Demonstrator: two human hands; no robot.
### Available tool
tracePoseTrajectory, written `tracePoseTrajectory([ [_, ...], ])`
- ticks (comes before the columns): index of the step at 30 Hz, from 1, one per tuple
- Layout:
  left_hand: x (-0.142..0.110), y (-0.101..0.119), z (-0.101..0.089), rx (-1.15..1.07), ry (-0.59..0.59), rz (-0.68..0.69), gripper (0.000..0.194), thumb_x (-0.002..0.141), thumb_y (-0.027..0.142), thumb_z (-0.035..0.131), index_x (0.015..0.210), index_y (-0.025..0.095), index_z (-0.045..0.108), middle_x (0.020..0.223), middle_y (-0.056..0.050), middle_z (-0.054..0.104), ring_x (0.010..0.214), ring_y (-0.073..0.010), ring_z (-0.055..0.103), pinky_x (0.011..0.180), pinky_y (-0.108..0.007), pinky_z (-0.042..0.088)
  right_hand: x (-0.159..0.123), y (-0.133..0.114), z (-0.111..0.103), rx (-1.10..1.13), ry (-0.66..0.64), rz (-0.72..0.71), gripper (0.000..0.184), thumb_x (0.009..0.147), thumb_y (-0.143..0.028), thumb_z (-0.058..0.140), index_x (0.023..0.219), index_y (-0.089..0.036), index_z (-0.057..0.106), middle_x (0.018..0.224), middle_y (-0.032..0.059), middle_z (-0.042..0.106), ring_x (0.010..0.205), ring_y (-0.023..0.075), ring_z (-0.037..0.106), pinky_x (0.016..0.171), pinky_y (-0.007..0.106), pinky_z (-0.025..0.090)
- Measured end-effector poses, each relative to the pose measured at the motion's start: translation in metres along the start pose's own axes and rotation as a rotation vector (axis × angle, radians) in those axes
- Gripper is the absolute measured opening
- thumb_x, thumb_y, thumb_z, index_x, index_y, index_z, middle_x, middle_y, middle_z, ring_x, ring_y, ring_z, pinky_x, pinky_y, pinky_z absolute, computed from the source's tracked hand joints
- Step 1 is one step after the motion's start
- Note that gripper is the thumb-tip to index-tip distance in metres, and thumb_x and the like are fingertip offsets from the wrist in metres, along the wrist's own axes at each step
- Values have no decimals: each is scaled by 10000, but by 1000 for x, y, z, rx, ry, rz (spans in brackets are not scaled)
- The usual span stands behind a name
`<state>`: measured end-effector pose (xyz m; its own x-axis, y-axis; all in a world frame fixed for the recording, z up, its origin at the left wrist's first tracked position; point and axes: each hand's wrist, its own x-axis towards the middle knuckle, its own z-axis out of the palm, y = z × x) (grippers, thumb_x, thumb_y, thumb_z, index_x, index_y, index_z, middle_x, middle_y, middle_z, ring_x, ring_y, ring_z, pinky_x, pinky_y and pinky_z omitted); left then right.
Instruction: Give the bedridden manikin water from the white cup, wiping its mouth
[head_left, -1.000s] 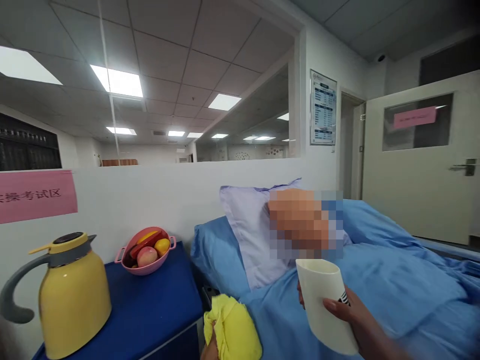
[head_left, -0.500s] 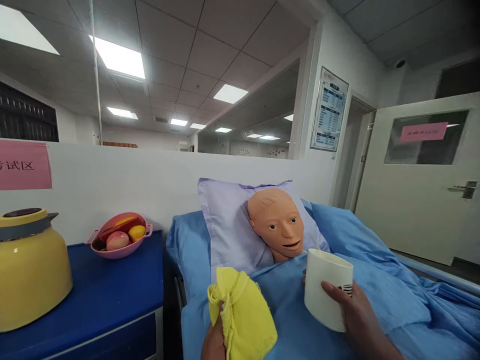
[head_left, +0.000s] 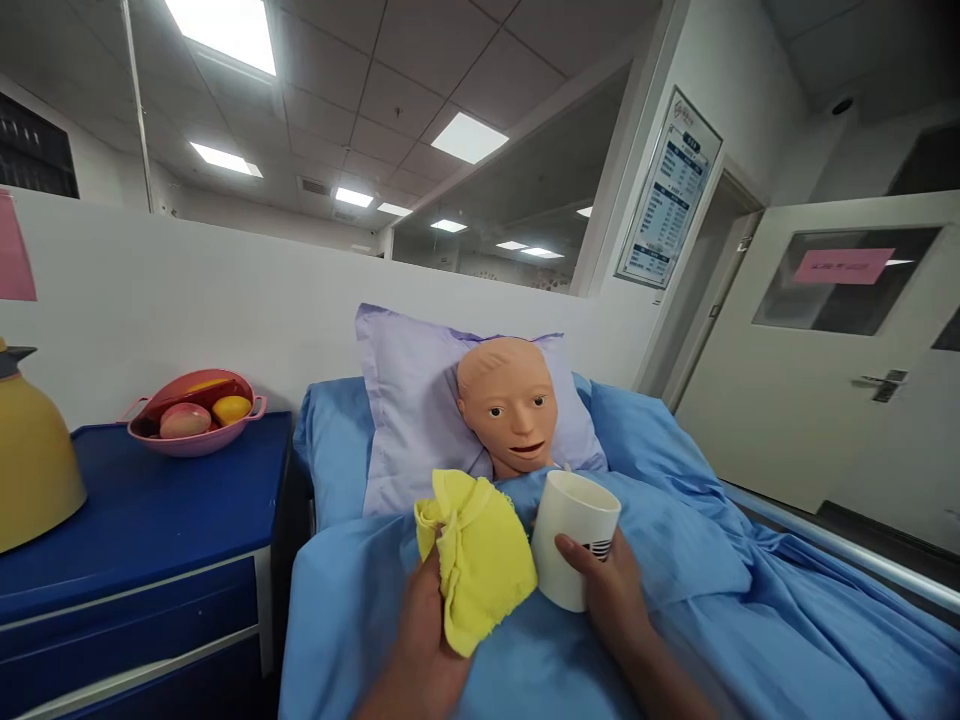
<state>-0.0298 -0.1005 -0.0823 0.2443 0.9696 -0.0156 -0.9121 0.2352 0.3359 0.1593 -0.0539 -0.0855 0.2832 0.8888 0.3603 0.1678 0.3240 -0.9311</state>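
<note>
A training manikin (head_left: 506, 405) lies in bed, its head on a lilac pillow (head_left: 409, 410), covered to the chin by a blue sheet (head_left: 675, 590). My left hand (head_left: 424, 640) is closed on a crumpled yellow cloth (head_left: 480, 555), held above the manikin's chest. Beside it, my right hand (head_left: 611, 600) grips a white cup (head_left: 574, 535) upright, just below the manikin's chin. Cloth and cup nearly touch.
A blue bedside cabinet (head_left: 150, 530) stands on the left with a pink bowl of fruit (head_left: 195, 420) and a yellow kettle (head_left: 34, 455). A white partition wall runs behind the bed. A bed rail (head_left: 855, 565) and a closed door (head_left: 832, 360) are on the right.
The view has swung down and to the right, centring the manikin. Both hands have risen and drawn together, so cloth and cup now sit side by side below the manikin's chin.
</note>
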Motion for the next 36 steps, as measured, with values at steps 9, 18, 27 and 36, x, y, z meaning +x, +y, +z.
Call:
tracePoseTrajectory([
  [9, 18, -16, -24, 42, -9, -50, 314, 902, 402, 510, 1082, 221, 692, 1150, -45, 720, 1222, -225, 582, 1095, -379, 425, -4, -4, 5, 26, -54, 43, 563, 573, -498, 767, 1036, -220, 605, 862, 63, 723, 769, 285, 659, 651, 371, 537],
  [18, 16, -17, -37, -60, -95, -106, 379, 938, 417, 474, 1190, 200, 656, 1177, -63, 709, 1209, -216, 590, 1125, -374, 385, -6, -6, 5, 20, -89, 50, 587, 604, -511, 774, 1072, -203, 598, 885, 57, 721, 769, 269, 663, 647, 361, 539],
  [27, 14, -17, -44, -96, -189, -142, 413, 967, 412, 403, 1208, 186, 651, 1217, -71, 689, 1257, -217, 550, 1174, -386, 305, -11, -9, 9, 70, -77, 105, 531, 610, -489, 791, 1033, -216, 621, 897, 51, 727, 800, 274, 672, 651, 357, 539],
  [36, 14, -17, -43, -131, -118, -134, 387, 955, 390, 451, 1179, 162, 668, 1175, -81, 708, 1236, -220, 568, 1167, -373, 314, -13, -20, 15, 92, -35, 121, 515, 590, -462, 791, 1021, -226, 636, 838, 24, 712, 701, 232, 642, 593, 327, 513],
])
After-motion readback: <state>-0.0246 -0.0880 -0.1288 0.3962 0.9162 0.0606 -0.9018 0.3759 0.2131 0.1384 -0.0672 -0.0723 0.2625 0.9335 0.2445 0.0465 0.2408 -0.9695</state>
